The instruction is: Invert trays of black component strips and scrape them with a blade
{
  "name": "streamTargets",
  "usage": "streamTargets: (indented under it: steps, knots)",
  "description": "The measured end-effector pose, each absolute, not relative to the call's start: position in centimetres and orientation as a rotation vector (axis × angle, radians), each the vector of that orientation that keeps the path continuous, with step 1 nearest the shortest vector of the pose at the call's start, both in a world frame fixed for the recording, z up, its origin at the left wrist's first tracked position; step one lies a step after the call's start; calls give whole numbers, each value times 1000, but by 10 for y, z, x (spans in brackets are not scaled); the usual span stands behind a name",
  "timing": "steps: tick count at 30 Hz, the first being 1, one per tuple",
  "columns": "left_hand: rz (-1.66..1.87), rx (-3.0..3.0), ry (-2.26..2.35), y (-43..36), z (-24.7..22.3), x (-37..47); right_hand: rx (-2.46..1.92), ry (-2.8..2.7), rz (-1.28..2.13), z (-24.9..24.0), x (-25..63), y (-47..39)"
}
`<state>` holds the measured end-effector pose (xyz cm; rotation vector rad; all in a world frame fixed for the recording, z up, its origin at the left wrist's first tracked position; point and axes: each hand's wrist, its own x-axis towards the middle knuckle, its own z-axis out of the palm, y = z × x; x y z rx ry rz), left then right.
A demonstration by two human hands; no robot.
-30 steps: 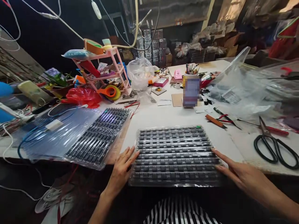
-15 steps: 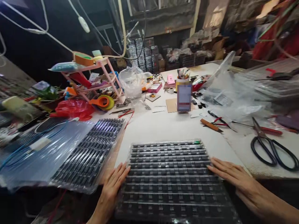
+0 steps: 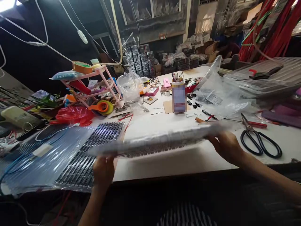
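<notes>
A clear plastic tray of black parts (image 3: 160, 142) is lifted off the white table, seen nearly edge-on and smeared by motion. Its left end is gripped by my left hand (image 3: 103, 171), fingers closed around the edge. At the other end, my right hand (image 3: 224, 146) grips the tray with the thumb beneath. The tray's face with the black parts is mostly turned out of sight. To the left, a similar plastic-covered tray (image 3: 94, 150) with rows of black parts lies flat, near my left hand.
Black-handled scissors (image 3: 261, 139) lie on the right, beside a red-handled screwdriver (image 3: 257, 124). A phone-like blurred panel (image 3: 179, 99) stands behind the lifted tray. At left are a pink rack (image 3: 110, 83), a red plastic bag (image 3: 74, 115) and blue cables (image 3: 14, 163). Cables hang overhead.
The tray has gone from lying flat, face visible, to raised and tilted edge-on. Both hands have changed from resting along its sides to gripping its ends.
</notes>
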<state>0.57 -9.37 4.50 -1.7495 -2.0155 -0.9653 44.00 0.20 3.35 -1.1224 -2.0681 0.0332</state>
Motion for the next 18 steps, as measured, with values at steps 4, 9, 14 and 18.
streamTargets:
  steps: [4,9,14,18]
  knots:
    - [-969,-1646,-2213,-57,55,12,-1374,-2002,272,45,404,14]
    - [-790,-1815,-2420,-30,31,19,-1831,-2175,397,29,383,28]
    - [-794,-1956,-2455,-55,10,22,-2024,-2178,362,13,384,15]
    - [-950,-2028,-2515,-86,2,24,-2083,-2168,287,1,389,-10]
